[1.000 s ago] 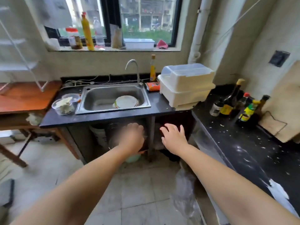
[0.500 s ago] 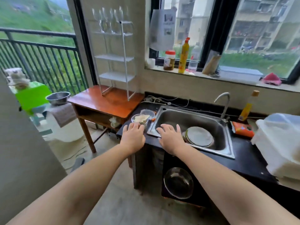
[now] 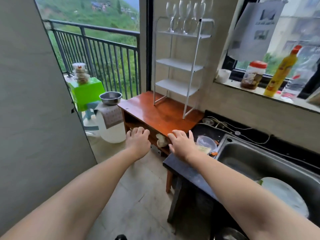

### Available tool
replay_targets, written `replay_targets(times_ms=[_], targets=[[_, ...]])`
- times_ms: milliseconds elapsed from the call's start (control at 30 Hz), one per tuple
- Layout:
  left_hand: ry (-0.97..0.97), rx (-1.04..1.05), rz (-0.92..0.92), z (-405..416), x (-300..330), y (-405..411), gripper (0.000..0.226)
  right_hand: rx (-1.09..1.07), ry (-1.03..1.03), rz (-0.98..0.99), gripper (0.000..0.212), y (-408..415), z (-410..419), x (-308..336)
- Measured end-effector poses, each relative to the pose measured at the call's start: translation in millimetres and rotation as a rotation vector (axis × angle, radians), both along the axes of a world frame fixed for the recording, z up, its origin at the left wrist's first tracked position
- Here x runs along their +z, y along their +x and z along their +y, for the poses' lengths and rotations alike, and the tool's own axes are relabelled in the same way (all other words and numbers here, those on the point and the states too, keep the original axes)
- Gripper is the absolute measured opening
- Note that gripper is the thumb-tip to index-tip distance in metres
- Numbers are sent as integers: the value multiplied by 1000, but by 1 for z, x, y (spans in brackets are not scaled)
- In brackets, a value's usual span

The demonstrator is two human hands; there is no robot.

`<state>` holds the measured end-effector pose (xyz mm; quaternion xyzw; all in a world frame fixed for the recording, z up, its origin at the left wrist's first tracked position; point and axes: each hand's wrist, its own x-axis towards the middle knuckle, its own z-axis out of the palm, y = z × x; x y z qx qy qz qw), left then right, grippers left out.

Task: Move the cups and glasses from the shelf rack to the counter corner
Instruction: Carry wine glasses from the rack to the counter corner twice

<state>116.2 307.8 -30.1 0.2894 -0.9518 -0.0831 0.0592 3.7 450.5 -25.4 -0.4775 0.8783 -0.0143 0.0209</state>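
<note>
I am reaching with my left hand (image 3: pixel 137 142) and right hand (image 3: pixel 181 144) both relaxed and empty toward what look like four clear stemmed wine glasses (image 3: pixel 186 15) crowding the top tier of the white wire shelf rack (image 3: pixel 180 64) on the red-brown wooden table (image 3: pixel 155 113), risking toppling neighbours.

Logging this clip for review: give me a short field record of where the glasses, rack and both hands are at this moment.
glasses: wine glasses upright on the top tier of the shelf rack
rack: white shelf rack on the wooden table; lower tiers bare
left hand: left hand empty, fingers loosely curled, in front of the table
right hand: right hand empty, fingers spread, over the counter edge
sink: sink holds a plate
progress: no glass moved yet
</note>
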Motion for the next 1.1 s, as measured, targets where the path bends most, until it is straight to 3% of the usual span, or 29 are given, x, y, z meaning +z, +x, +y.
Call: replay_targets(times_ms=[167, 400, 733, 900, 1100], targets=[[-39, -29, 26, -91, 16, -54, 40, -8, -43, 71, 47, -45, -93, 16], [-116, -181, 85, -202, 67, -135, 39, -187, -179, 100, 47, -119, -198, 62], [-112, -331, 284, -263, 145, -280, 41, -331, -422, 74, 46, -233, -262, 144], [-33, -425, 454, -277, 199, -352, 39, -408, -644, 124, 46, -295, -287, 196], [123, -456, 629, -296, 247, -423, 27, -596, -1067, -29, 50, -353, -313, 254]])
